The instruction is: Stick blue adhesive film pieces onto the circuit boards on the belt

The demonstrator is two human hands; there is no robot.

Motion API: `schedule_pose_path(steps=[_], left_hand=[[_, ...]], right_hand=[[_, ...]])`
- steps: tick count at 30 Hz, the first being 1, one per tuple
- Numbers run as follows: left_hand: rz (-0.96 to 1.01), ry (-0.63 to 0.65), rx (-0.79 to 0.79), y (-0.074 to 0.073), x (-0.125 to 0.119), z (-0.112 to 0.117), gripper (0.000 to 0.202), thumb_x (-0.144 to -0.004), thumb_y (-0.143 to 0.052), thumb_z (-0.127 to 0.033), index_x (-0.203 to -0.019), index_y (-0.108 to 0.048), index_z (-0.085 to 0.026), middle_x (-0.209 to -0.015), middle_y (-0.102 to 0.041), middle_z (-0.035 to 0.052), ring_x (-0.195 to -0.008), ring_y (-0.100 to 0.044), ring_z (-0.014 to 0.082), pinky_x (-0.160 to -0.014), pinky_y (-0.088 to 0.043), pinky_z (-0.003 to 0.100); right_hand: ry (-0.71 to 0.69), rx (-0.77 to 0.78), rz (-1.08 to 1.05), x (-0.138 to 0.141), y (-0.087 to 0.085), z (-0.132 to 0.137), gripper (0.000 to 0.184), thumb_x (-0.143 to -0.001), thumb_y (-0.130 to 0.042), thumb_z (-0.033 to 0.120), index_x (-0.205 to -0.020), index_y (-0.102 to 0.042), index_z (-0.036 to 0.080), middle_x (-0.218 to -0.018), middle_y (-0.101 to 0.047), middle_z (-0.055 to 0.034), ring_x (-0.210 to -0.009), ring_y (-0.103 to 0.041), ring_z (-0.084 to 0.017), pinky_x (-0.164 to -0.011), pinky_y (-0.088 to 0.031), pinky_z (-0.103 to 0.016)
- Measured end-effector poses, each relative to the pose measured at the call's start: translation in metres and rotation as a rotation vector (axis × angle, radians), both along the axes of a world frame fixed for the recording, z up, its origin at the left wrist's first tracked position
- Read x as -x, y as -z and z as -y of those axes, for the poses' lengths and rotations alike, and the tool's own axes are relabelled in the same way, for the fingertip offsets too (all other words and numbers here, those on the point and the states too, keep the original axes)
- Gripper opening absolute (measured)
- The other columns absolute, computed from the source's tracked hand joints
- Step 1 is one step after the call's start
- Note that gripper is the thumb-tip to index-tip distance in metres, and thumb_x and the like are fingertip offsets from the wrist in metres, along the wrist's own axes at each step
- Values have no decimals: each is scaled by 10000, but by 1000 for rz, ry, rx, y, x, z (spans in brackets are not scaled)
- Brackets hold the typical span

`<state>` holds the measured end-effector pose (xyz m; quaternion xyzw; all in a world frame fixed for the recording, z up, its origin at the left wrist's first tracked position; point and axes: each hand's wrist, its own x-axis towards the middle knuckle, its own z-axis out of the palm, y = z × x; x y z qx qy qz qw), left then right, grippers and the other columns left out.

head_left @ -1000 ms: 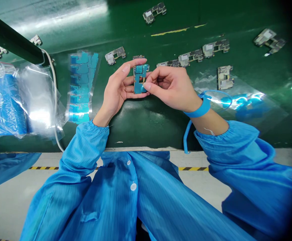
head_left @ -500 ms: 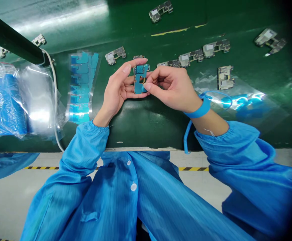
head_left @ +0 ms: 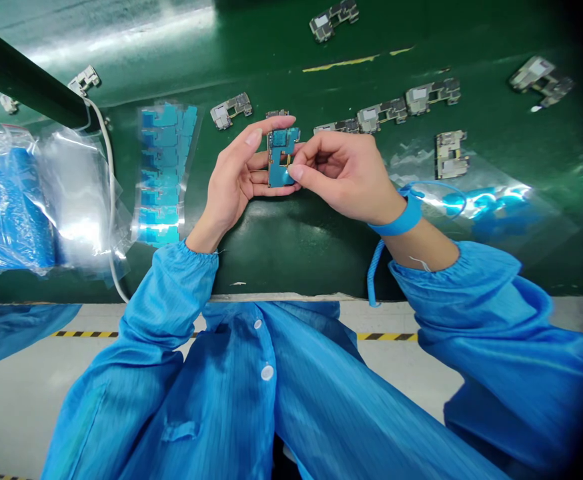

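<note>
My left hand (head_left: 236, 170) holds a small phone circuit board (head_left: 280, 175) upright over the green bench, fingers behind it and thumb near its top left. Blue film covers much of the board's face, with a cut-out in the middle. The right hand (head_left: 344, 172) has thumb and index finger closed together at the board's lower right edge; whether they grip the board or only its film is partly hidden. A blue wrist strap (head_left: 401, 217) with a coiled cord circles the right wrist. To the left lies a sheet of blue film pieces (head_left: 164, 177).
Several circuit boards lie beyond the hands, such as a near one (head_left: 231, 111) and a far one (head_left: 334, 20). Plastic-wrapped blue material (head_left: 14, 207) and a white cable (head_left: 109, 173) are at left. A clear bag (head_left: 511, 207) lies at right under a board (head_left: 450, 155).
The film at the board's lower right looks flatter, and the right fingertips have shifted very slightly. Boards at the far back and upper left have moved to the right.
</note>
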<state>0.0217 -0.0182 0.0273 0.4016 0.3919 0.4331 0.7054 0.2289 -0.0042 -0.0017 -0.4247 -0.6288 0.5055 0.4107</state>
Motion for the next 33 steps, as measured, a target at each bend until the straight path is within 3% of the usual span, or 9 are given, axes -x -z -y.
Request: schedule_pose_path(steps=[5,13,24,33], left_hand=[[-80,11,6,-2,1,-1,569,-1032,-645,-601,-1479,-705,-255,-1286,-876,74,-1152,-863,323,-929,-753,414],[-78,22,2,-2,2,-1,565,-1043,-632,-607,-1470,-684,-242,-1292,-875,72,-1101,-868,298,-911,-748,378],[-85,4,17,-2,0,-1,559,-1008,-662,-633,-1436,-718,-277,-1211,-891,61,-1130,-864,320,-933,-748,414],[-45,7,-7,-4,-1,0,525,-1070,-622,-576,-1441,-675,-208,-1283,-871,76,-1071,-873,288,-882,-748,379]], right_hand=[[8,5,-8,0,0,0,364,-878,-948,533,-808,-721,256,-839,-730,-30,-781,-650,-201,-780,-656,-384],[13,-10,-14,0,2,0,313,-899,-936,474,-817,-732,251,-848,-731,-29,-804,-669,-200,-810,-651,-381],[18,-20,-6,0,1,0,309,-894,-939,462,-804,-724,259,-832,-719,-25,-818,-674,-211,-821,-653,-392],[17,-27,11,0,-1,1,291,-912,-921,440,-799,-729,253,-846,-726,-36,-868,-707,-228,-870,-652,-414]])
